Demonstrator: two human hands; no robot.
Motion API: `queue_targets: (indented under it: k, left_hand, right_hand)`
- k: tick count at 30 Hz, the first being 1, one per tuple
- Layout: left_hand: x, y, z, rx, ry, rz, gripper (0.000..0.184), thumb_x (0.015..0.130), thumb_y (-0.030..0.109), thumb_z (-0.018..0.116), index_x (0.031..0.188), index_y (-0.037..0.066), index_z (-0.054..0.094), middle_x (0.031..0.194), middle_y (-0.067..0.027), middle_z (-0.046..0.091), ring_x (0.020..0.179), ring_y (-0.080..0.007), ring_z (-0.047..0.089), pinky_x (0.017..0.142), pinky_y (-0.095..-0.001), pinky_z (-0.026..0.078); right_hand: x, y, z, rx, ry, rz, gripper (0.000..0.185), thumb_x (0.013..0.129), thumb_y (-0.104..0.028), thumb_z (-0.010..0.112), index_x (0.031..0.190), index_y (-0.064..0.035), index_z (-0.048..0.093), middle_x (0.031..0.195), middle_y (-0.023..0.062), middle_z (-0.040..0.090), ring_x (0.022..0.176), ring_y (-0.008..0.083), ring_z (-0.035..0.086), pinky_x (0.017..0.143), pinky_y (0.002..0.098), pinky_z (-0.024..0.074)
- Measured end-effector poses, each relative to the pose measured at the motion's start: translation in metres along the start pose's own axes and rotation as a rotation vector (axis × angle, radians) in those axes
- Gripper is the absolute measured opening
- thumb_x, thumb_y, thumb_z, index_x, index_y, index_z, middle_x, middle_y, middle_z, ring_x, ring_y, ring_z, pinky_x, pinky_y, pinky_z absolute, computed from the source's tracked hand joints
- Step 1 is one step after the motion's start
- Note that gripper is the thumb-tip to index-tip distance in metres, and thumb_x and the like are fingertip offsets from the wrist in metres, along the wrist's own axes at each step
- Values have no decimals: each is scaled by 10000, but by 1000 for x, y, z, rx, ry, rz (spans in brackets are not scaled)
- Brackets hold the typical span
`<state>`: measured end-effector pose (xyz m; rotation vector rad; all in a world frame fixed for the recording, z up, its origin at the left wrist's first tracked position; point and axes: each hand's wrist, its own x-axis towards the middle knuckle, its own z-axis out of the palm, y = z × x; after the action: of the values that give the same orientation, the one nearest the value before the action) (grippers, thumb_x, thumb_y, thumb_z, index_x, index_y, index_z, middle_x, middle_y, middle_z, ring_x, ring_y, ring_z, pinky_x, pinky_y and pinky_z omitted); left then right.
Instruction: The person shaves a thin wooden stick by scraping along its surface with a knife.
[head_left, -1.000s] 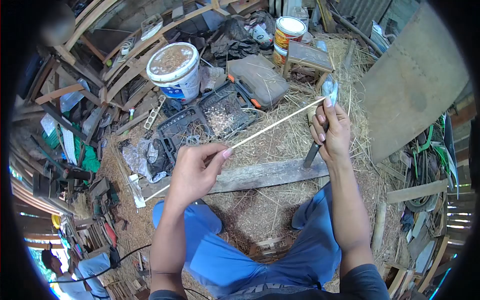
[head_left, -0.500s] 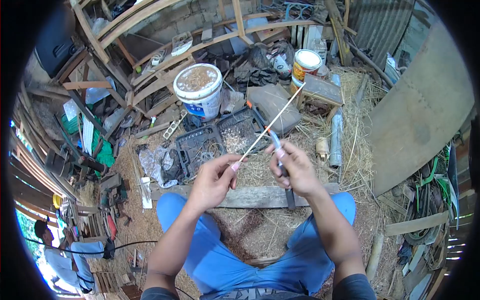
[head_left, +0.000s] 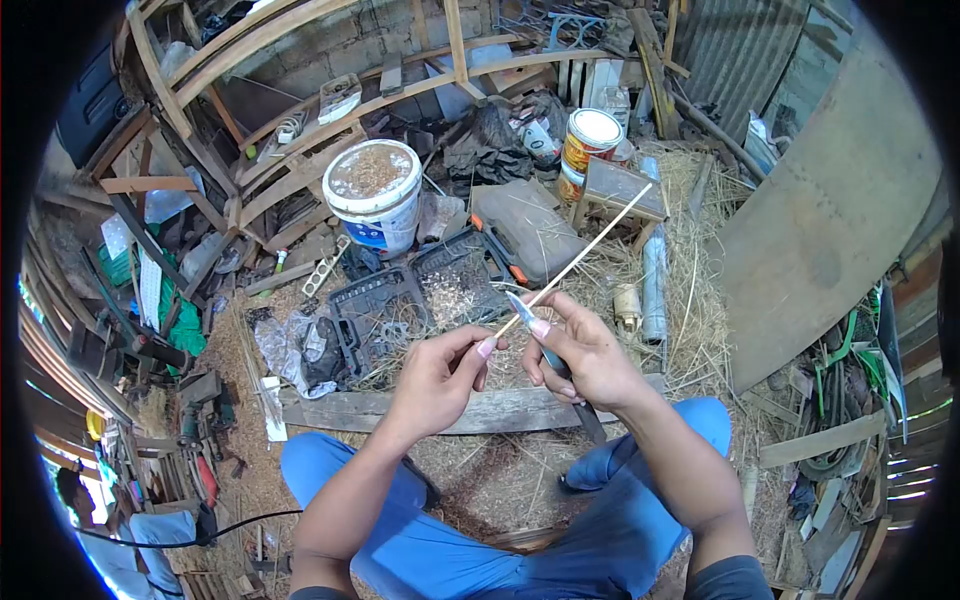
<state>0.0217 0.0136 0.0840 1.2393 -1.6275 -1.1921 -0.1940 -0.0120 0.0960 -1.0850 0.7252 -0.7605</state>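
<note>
The right hand (head_left: 575,365) is bringing the knife (head_left: 552,358) closer, fingers curling round it, so the blade (head_left: 519,307) is seemingly meeting the stick (head_left: 596,243); the left hand's (head_left: 440,380) fingers are pinching the stick above the plank's (head_left: 490,412) far edge.

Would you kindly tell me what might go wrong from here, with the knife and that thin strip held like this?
The blade of the knife in the right hand is near the left hand, whose thumb and fingers pinch the thin strip; a slip could nick the thumb.

The strip is slender, with a long end projecting past the right hand, so heavy pressure might snap it or cut it through.
</note>
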Motion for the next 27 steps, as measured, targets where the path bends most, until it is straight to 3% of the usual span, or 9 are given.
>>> queue_targets:
  k: [8,11,16,19,23,25,27]
  left_hand:
    - [3,-6,-14,68,98,29,207,1029,142,585,1027,-19,715,662,1,604,602,-57,538,544,-256,425]
    - [1,-17,-21,124,129,44,187,1012,117,598,1016,-26,718,648,-6,605,584,-57,534,525,-265,415]
    - [-6,1,-32,226,194,99,155,976,75,619,988,-28,734,580,-42,574,537,-67,512,495,-281,389]
    - [-11,-3,-34,220,271,193,151,968,77,632,983,-28,739,601,-59,595,541,-69,512,497,-283,393]
    - [-25,-14,-40,242,278,145,144,959,74,645,987,-26,744,633,-78,637,554,-69,535,508,-281,406]
    - [-27,-13,-41,222,301,156,134,929,80,672,1004,-5,743,679,-170,654,511,-173,581,503,-325,426]
    - [-29,-12,-41,223,301,155,136,940,80,667,1002,-13,745,689,-152,672,539,-141,586,517,-307,432]
  right_hand:
    - [21,6,22,-57,-35,52,342,1074,-170,495,1408,-106,457,712,67,624,425,49,393,396,222,308]
    - [26,21,30,-103,-21,64,362,1086,-162,464,1445,-118,451,706,80,620,420,47,385,401,216,298]
    - [32,8,38,-55,-53,58,332,1084,-180,492,1398,-76,504,669,53,588,425,38,374,407,212,290]
    - [33,2,44,-56,-72,74,328,1069,-139,502,1388,-66,530,674,31,591,440,26,372,409,211,279]
    - [38,23,49,-107,-54,58,330,1065,-118,502,1388,-64,532,673,21,588,435,19,373,395,213,269]
    - [37,22,52,-100,-50,65,325,1064,-106,496,1382,-52,533,677,19,591,430,17,373,387,212,266]
    - [34,20,50,-101,-47,60,313,1062,-95,490,1365,-34,542,682,19,595,426,17,374,385,209,267]
